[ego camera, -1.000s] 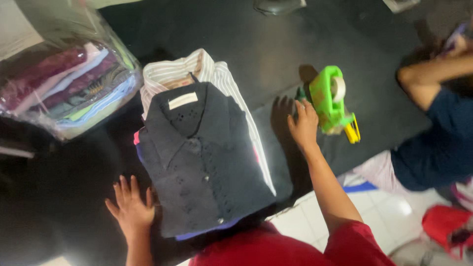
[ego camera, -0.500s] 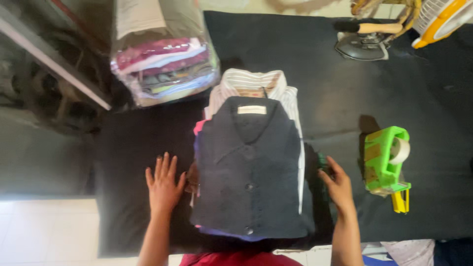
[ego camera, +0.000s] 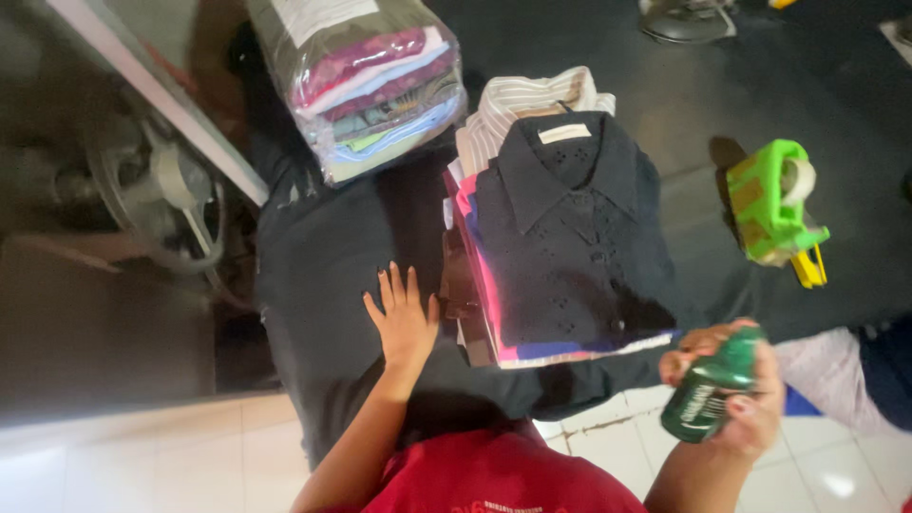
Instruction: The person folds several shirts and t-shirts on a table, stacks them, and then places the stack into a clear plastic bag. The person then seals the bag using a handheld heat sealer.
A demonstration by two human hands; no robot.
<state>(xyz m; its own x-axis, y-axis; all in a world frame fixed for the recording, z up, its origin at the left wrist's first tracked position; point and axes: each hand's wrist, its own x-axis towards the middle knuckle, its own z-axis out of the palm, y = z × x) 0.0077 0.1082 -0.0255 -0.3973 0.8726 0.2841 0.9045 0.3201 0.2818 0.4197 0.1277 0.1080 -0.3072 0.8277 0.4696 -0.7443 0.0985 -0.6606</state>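
Status of work. A stack of folded shirts [ego camera: 560,237] lies on the black table [ego camera: 323,256], squared up, with a dark navy shirt [ego camera: 570,218] on top and a striped shirt [ego camera: 522,95] showing at the far end. Pink, blue and white edges show along its near and left sides. The stack is not wrapped. A sealed clear bag of folded clothes [ego camera: 375,81] lies at the far left of it, just beside the striped shirt. Judged from this, one bundle is packed and the stack is folded but not yet bagged or taped.

Hands. The left hand [ego camera: 404,318] rests flat on the table, fingers spread wide, touching the stack's left side. The right hand [ego camera: 736,399] is closed around a small green bottle [ego camera: 711,394], held off the near right corner of the stack, beyond the table edge.

Surface. A green tape dispenser [ego camera: 774,209] sits to the right of the stack, apart from it.

Room. A white tiled floor [ego camera: 142,456] runs along the near side. A wheel-shaped metal part [ego camera: 161,204] shows at the left, below table level. Another person's clothing [ego camera: 855,370] shows at the right edge.
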